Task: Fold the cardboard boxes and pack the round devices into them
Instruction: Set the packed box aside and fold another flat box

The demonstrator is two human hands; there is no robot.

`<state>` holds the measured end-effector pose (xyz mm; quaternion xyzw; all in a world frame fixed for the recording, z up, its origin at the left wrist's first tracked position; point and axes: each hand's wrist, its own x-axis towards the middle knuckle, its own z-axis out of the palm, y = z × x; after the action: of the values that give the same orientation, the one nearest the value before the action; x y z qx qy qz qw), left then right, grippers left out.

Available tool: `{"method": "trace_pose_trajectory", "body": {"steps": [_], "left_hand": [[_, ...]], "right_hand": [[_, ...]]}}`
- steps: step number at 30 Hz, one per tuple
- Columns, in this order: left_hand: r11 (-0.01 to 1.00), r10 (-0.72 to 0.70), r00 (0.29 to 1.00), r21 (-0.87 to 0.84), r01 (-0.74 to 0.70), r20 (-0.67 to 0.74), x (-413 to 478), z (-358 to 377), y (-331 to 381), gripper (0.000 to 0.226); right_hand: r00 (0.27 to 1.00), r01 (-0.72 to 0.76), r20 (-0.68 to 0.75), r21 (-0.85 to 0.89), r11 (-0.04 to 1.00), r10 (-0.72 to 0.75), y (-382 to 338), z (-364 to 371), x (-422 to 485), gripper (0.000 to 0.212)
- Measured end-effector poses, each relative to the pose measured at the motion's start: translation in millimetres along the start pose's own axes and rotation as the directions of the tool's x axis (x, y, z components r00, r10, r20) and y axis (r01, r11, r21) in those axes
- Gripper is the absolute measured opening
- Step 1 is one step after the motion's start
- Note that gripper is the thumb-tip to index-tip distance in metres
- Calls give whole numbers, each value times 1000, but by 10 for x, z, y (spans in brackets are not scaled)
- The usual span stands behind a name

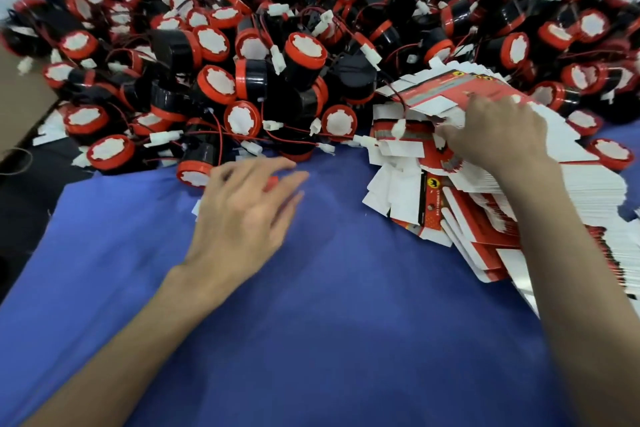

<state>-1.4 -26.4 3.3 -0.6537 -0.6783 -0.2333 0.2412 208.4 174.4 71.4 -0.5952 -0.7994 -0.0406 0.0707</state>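
Note:
A big heap of round black devices (304, 55) with red rims, white centres and red wires fills the far half of the table. Flat red-and-white cardboard boxes (485, 215) lie in a slanted stack at the right. My right hand (495, 135) rests on top of the stack, and its fingertips curl over the edge of the topmost flat box (436, 97). My left hand (242, 215) hovers over the blue cloth (311, 322) with fingers spread and blurred by motion. A bit of red shows between its fingers; it holds nothing that I can see.
A brown cardboard carton (20, 97) stands at the left edge. White connector plugs (254, 148) and loose wires trail from the heap onto the cloth. The blue cloth covers the near half of the table.

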Motion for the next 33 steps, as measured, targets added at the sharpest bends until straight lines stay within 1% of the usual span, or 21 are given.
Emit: {"method": "trace_pose_trajectory", "body": {"steps": [2, 4, 5, 7, 9, 10, 11, 12, 14, 16, 19, 20, 23, 25, 27, 28, 29, 30, 31, 33], "left_hand": [[995, 89, 993, 27, -91, 76, -55, 69, 76, 27], [986, 114, 986, 106, -127, 122, -102, 109, 65, 30], [983, 89, 987, 148, -108, 131, -108, 99, 37, 31], [972, -19, 993, 234, -10, 118, -129, 54, -40, 32], [945, -154, 981, 309, 111, 119, -141, -14, -127, 37], [926, -212, 969, 342, 158, 125, -148, -42, -185, 38], [907, -266, 955, 370, 203, 128, -154, -63, -238, 39], [889, -314, 940, 390, 242, 133, -151, -81, -282, 40], [874, -351, 927, 402, 274, 131, -134, -87, -325, 41], [893, -293, 954, 378, 246, 71, -120, -68, -290, 38], [953, -119, 992, 277, 124, -34, -118, -4, -102, 31], [969, -68, 997, 234, 77, -46, -118, 25, -28, 29], [990, 30, 999, 141, -24, -35, -122, 102, 128, 27], [991, 57, 998, 123, -53, -28, -129, 121, 141, 27], [992, 55, 998, 117, -50, -38, -143, 124, 127, 27], [993, 50, 998, 113, -45, -41, -150, 123, 117, 26], [994, 46, 998, 106, -41, -39, -152, 121, 110, 25], [995, 45, 998, 94, -42, -33, -147, 118, 108, 24], [996, 49, 998, 80, -47, -27, -144, 118, 104, 24], [997, 60, 998, 55, -59, -17, -148, 125, 110, 23]], "right_hand": [[998, 14, -64, -23, 1000, -16, -19, -34, -7, 43], [994, -1, -109, -35, 999, -3, -10, -61, 8, 41], [992, -11, -129, -51, 999, 4, -3, -71, 11, 40], [986, -15, -164, -54, 998, 6, 5, -94, 14, 43], [987, -3, -159, -30, 1000, -2, 12, -84, 60, 59], [993, 19, -119, -5, 1000, -20, 11, -52, 70, 69], [996, 50, -81, 30, 998, -48, 4, -4, 76, 75], [995, 79, -56, 42, 996, -77, -5, 58, 82, 75], [992, 114, -45, -29, 993, -115, -19, 160, 71, 60], [989, 114, -85, -84, 990, -121, -22, 155, 77, 50], [990, 75, -118, -61, 995, -82, -14, 9, 86, 55], [989, 60, -135, -48, 997, -66, 3, -27, 82, 53], [983, 26, -180, -15, 1000, -29, 57, -78, 54, 36], [985, 20, -171, -43, 999, -27, 55, -66, 50, 35], [991, 60, -121, -34, 998, -64, 15, -4, 66, 49], [989, 105, -100, -10, 994, -106, -14, 42, 71, 60], [983, 159, -97, 2, 987, -158, -41, 95, 76, 67], [973, 203, -116, -1, 979, -201, -59, 153, 86, 65], [964, 219, -151, -5, 976, -217, -72, 203, 89, 57], [949, 207, -240, -16, 978, -205, -81, 240, 85, 38]]}}
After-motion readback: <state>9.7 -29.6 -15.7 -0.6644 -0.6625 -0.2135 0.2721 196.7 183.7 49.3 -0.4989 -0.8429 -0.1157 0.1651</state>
